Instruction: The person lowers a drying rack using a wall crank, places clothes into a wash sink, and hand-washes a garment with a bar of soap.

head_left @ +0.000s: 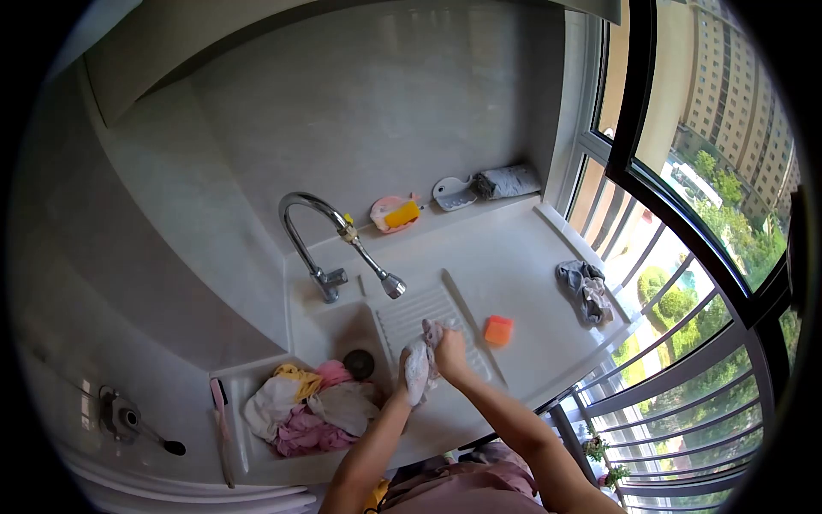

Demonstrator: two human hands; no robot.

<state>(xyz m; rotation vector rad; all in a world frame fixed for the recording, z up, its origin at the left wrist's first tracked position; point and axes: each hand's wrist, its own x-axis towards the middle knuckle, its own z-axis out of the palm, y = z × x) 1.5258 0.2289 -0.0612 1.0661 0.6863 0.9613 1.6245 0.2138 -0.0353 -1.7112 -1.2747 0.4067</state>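
Over the ridged washboard (419, 310) of the sink unit, both my hands grip a pale, foamy sock (416, 373). My left hand (403, 375) is closed around its lower, whitish part. My right hand (450, 353) is closed on the greyish-pink upper end, close beside the left. Some of the sock is hidden by my fingers. To the right of my right hand lies an orange-pink soap bar (498, 331). Left of my hands, a heap of wet pink, white and yellow clothes (312, 411) fills part of the sink basin (330, 321).
A chrome faucet (300, 199) arches above the basin. Along the back ledge sit a pink soap dish (383, 206) with a yellow bar, a whale-shaped dish (454, 195) and a rolled grey cloth (508, 182). Dark socks (586, 291) lie at right. A brush (222, 415) rests on the left rim.
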